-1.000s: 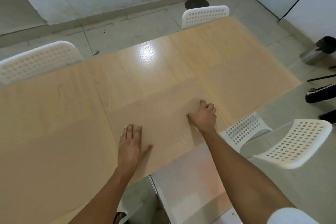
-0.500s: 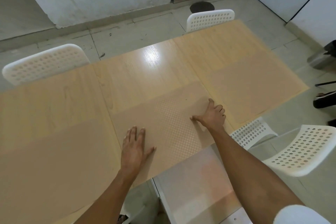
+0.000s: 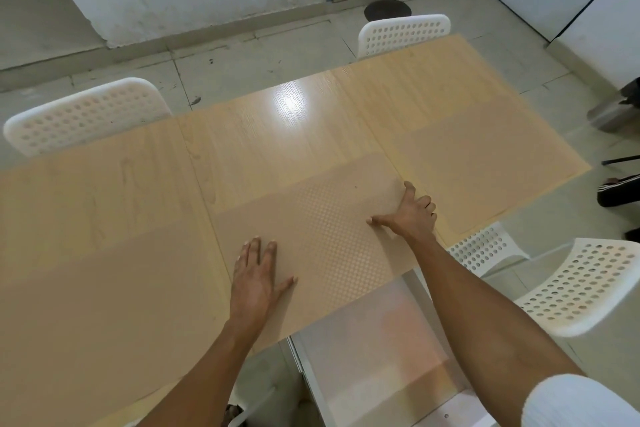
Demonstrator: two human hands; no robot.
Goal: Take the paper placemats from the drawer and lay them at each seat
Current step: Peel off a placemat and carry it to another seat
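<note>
A tan paper placemat (image 3: 311, 218) with a dotted middle band lies flat at the near edge of the light wooden table (image 3: 277, 135). My left hand (image 3: 256, 277) rests palm down on its near left part, fingers straight. My right hand (image 3: 408, 215) presses on its right end, thumb spread toward the left and fingers at the mat's right edge. A second placemat (image 3: 485, 166) lies to the right on the table, and a third (image 3: 86, 305) covers the near left area. An open white drawer (image 3: 374, 343) sticks out below the table edge between my arms.
White perforated chairs stand around the table: two at the far side (image 3: 86, 114) (image 3: 405, 33), and two at the near right (image 3: 485, 250) (image 3: 588, 284). Dark objects (image 3: 620, 191) lie on the floor at the right edge of view.
Both hands stay on the middle placemat; my right hand has slid slightly toward its right edge. The camera has shifted a little, so the scene sits lower and further right.
</note>
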